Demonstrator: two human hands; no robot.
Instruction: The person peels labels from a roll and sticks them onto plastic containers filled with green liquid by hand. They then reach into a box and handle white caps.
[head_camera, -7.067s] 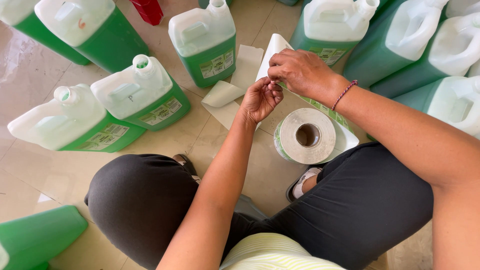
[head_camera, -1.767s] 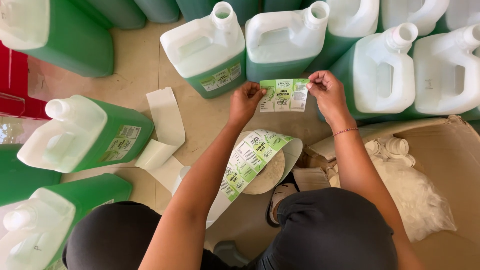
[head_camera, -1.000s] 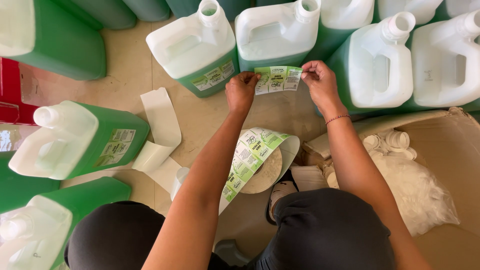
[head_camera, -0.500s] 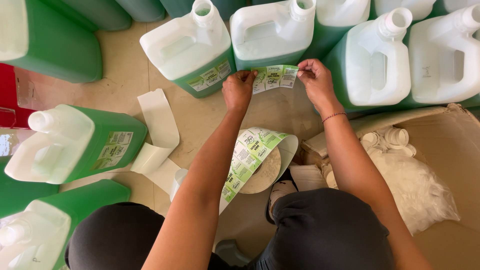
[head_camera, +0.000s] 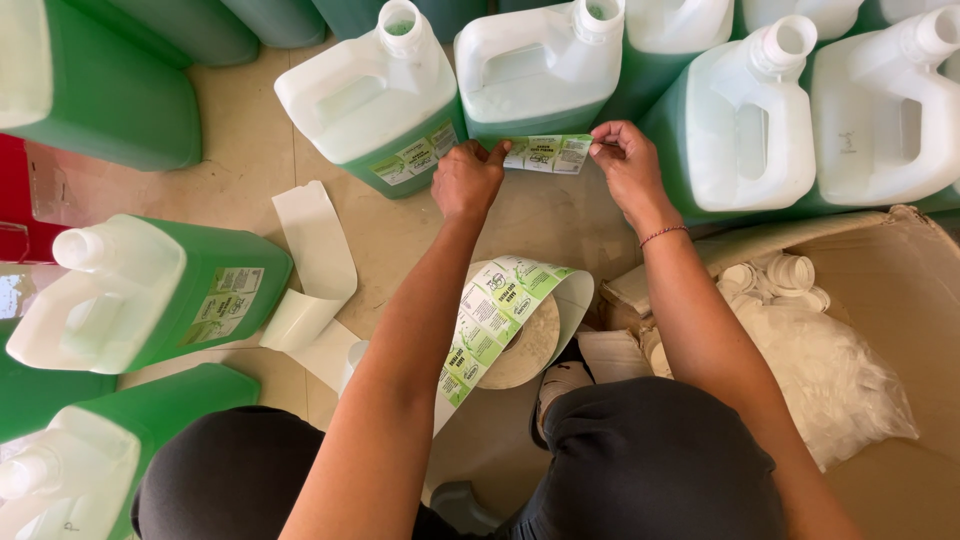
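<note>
Here, both hands (head_camera: 545, 165) pinching a label (head_camera: 547, 153) against a green jug (head_camera: 540, 65) — label roll (head_camera: 510, 320) below, capless jugs crowding round.

The label (head_camera: 545, 153) has its two ends covered by the fingertips of the left hand (head_camera: 468, 180) and right hand (head_camera: 628, 168) — its print is too small to tell. At twelve o'clock the jug (head_camera: 540, 70) behind it hides its lower face. At nine o'clock, jugs run off the edge. The label roll (head_camera: 520, 345) lies partly under the left forearm — its core is hidden.
</note>
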